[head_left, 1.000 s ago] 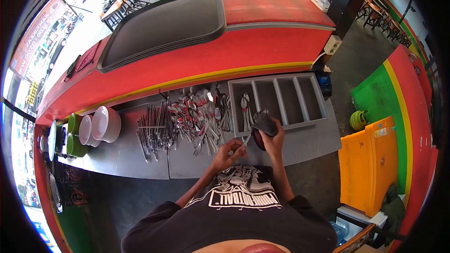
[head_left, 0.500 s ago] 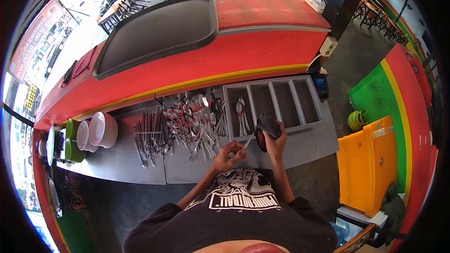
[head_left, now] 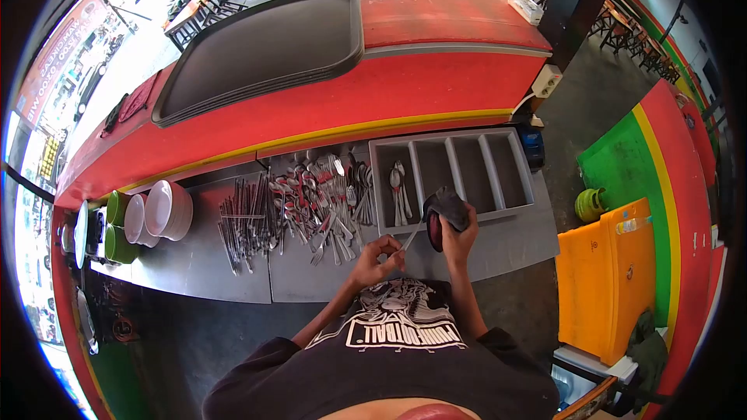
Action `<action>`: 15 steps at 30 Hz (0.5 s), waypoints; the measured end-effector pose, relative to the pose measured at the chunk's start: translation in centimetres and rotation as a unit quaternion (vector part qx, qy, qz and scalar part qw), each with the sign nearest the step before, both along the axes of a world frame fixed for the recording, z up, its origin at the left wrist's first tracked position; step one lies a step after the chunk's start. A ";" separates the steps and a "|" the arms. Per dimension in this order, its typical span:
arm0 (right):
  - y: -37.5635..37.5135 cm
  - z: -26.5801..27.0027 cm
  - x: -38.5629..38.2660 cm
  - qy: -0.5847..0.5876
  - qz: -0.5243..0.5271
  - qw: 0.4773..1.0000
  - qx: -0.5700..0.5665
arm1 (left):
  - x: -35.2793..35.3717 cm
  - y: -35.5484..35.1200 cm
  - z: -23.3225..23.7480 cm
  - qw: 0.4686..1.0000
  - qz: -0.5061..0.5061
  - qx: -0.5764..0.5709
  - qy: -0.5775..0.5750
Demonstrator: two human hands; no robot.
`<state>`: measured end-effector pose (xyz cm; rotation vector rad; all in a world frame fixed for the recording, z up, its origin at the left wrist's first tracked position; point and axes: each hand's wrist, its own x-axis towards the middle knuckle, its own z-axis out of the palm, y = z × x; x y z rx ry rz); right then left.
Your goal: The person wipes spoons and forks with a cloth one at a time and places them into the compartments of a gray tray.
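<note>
Pinching a slim utensil (head_left: 412, 236) by its lower end in the nearly closed left hand (head_left: 377, 263), over the near edge of the table (head_left: 323, 283); slanting it away and rightward, toward a dark cloth (head_left: 446, 207); curling the right hand (head_left: 458, 239) around that cloth.

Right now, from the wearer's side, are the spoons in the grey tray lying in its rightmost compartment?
No, the spoons lie in the leftmost compartment of the grey tray.

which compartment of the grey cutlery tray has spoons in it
The leftmost compartment of the grey cutlery tray: it is the only one of the four with spoons showing inside.
</note>
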<state>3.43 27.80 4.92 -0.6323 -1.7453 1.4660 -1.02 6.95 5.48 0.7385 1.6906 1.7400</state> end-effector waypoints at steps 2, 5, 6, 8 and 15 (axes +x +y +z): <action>0.1 -0.3 0.0 0.005 -0.021 1.000 0.018 | 0.0 -0.1 -0.6 1.000 0.010 0.015 -0.025; 0.0 0.0 -0.1 0.023 -0.042 0.999 0.005 | 0.3 -0.2 -1.2 0.995 0.030 0.057 -0.075; 0.0 0.3 -0.1 0.031 -0.047 0.998 -0.006 | 0.4 -0.1 -1.4 0.992 0.038 0.075 -0.094; 0.0 0.7 0.1 0.043 -0.046 0.998 0.001 | 0.5 0.0 -1.9 0.989 0.064 0.087 -0.101; -0.5 0.2 0.3 0.069 0.083 0.993 -0.037 | 0.5 0.4 -1.8 0.973 0.205 0.051 -0.093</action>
